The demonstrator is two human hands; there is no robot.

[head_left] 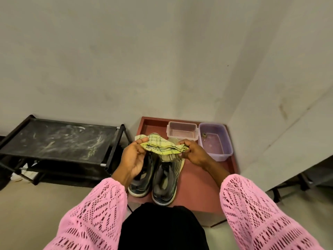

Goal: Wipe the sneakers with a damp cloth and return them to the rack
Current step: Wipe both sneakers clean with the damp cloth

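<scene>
The shoe rack (59, 141) stands at the left against the wall, its black fabric shelf streaked with pale marks. To its right, tucked into the corner, is the low reddish worktop (198, 177) with a raised rim along its far and right edges. My pink knitted sleeves (255, 210) come in from the near edge on both sides.

The pair of dark sneakers (162, 179) sits side by side on the near left part of the worktop, heels toward me, the left one near the worktop's left edge. At the far right corner sits a purple plastic tub (215, 141), with what looks like a small bunch of keys (204, 136) inside it. Just left of it, touching or nearly so, is a clear plastic container (182, 131).

I hold the yellow-green checked cloth (162, 147) stretched between my hands above the toes of the sneakers. My left hand (134, 156) pinches its left end between thumb and curled fingers, and my right hand (192, 152) pinches the right end the same way.
</scene>
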